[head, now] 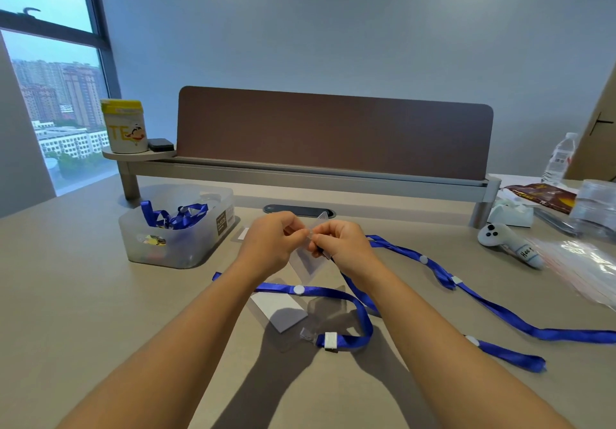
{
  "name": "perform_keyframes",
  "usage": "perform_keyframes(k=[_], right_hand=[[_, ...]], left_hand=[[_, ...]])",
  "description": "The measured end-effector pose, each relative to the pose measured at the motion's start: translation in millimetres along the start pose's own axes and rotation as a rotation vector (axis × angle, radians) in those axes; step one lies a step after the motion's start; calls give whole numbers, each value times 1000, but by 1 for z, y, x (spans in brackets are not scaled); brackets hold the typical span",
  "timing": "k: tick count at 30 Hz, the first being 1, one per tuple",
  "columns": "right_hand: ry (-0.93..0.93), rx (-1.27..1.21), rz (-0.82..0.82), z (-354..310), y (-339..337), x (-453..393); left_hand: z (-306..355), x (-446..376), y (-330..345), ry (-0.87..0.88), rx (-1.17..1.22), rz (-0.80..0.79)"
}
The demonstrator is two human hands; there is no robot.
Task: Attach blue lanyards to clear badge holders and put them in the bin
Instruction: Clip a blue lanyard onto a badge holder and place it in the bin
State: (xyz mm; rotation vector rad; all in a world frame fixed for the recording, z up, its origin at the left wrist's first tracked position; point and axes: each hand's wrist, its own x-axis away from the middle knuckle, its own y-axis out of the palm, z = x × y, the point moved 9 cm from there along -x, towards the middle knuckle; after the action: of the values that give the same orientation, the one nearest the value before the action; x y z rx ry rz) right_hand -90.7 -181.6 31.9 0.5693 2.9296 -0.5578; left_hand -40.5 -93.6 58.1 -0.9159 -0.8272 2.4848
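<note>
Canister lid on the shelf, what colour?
Yellow; the canister lid shows best in the head view.

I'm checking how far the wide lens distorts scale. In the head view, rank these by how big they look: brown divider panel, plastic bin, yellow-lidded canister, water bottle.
1. brown divider panel
2. plastic bin
3. yellow-lidded canister
4. water bottle

Canister and bottle look close; the bottle stands at the distorted edge, so that order is unsure.
</note>
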Motion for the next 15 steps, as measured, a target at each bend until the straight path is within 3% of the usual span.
perform_keyframes(k=[5, 10, 15], right_hand=[[-12, 26, 25, -1, -3, -5], [35, -77, 21, 4, -12, -11], [92, -129, -1, 18, -18, -15]], left_hand=[[-1, -3, -1, -3, 46, 33], [-3, -2, 8, -34, 273, -49], [-9, -2, 3, -11, 175, 81]])
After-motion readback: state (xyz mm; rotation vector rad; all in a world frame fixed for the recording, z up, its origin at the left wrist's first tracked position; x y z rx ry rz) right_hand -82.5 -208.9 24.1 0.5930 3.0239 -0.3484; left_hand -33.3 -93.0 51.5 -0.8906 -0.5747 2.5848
